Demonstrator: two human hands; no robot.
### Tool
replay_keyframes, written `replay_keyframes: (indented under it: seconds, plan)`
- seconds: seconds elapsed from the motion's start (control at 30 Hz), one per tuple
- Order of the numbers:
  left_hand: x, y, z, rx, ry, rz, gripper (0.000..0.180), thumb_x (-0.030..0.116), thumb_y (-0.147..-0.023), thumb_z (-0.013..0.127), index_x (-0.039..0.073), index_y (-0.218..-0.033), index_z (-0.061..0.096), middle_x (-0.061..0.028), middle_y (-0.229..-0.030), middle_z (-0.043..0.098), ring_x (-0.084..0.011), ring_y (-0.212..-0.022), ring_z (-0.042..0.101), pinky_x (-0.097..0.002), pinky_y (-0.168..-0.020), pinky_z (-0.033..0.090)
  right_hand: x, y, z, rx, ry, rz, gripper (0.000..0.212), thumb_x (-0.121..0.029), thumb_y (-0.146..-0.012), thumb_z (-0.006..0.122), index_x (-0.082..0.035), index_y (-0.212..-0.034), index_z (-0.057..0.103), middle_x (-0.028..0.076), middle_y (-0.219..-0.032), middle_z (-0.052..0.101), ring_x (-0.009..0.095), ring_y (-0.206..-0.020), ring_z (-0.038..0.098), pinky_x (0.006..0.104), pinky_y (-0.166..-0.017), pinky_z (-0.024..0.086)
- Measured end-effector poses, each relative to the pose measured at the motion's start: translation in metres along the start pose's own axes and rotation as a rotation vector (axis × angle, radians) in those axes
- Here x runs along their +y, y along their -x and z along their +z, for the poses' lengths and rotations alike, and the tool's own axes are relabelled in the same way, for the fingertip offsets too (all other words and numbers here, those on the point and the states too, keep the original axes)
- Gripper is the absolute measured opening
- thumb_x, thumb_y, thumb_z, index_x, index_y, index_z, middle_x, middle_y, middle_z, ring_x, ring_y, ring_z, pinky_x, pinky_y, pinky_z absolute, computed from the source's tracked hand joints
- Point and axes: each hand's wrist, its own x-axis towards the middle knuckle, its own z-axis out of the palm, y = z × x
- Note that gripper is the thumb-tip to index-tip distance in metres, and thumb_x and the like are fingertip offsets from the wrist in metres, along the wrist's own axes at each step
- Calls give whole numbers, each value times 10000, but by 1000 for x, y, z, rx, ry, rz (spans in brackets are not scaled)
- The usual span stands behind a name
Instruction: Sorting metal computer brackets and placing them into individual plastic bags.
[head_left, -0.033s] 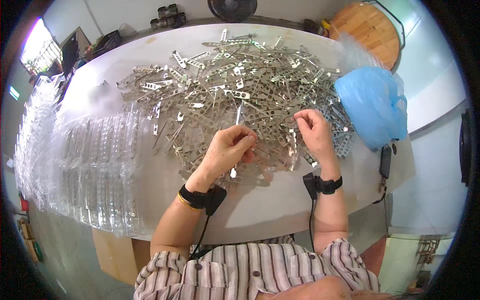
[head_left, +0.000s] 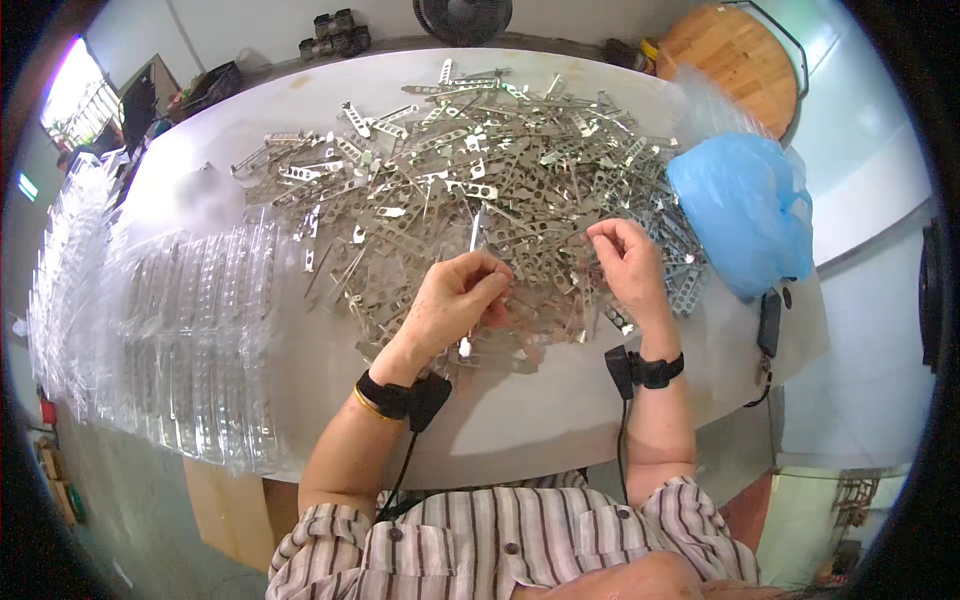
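My left hand is closed in a pinch over the near part of a heap of flat metal strips with round holes. A thin shiny metal strip sticks out above its fingers, and a bright end shows below them. My right hand is raised over the heap's right side, with its thumb and fingertips pressed together; what they hold, if anything, is too small to make out. A hazy, see-through patch lies between the two hands, perhaps clear plastic.
Clear plastic sleeves are stacked on the left of the white table. At the right sit a blue plastic bag and a small black device with a cord. A fan stands beyond the far edge. Cables hang from both wrist straps.
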Motion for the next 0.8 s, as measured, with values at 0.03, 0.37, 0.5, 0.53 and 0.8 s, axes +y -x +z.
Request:
replay_keyframes:
  seconds: [0.03, 0.37, 0.5, 0.53, 0.8]
  plan:
    - [-1, 1, 0, 2, 22, 0, 165, 115, -1004, 605, -35, -1048, 658, -38, -852, 676, -111, -720, 669, -265, -649, 563, 0, 0, -1, 23, 0, -29, 107, -67, -949, 610, -15, -1009, 681, 86, -895, 653, 153, -763, 617, 303, -690, 506]
    - [-8, 7, -2, -37, 188, -20, 171, 129, -1021, 602, -25, -1069, 658, -55, -903, 678, -121, -747, 676, -274, -652, 569, 0, 0, -4, -6, -178, 86, 82, -47, -929, 621, -2, -980, 666, 40, -878, 649, 90, -710, 584, 273, -630, 482]
    - [-12, 7, -6, -35, 253, 7, 170, 130, -1022, 600, -20, -1083, 652, -57, -914, 674, -129, -765, 671, -282, -674, 570, -7, 2, 1, -1, -74, -26, 70, -36, -896, 678, -10, -952, 642, 67, -870, 648, 119, -725, 617, 290, -640, 507]
    - [-14, 8, -8, -39, 279, 15, 172, 132, -1022, 601, -19, -1088, 650, -58, -919, 674, -131, -770, 669, -283, -683, 570, -8, 1, 2, 2, 6, -57, 92, -35, -886, 696, -13, -944, 628, 77, -865, 644, 135, -728, 627, 294, -644, 514]
    - [-20, 9, -10, -40, 237, 29, 172, 140, -1020, 606, -13, -1086, 650, -52, -924, 674, -132, -775, 666, -288, -696, 572, -12, -1, -3, 261, 85, -84, 145, -38, -895, 703, -29, -945, 568, 77, -851, 632, 157, -725, 622, 297, -650, 513]
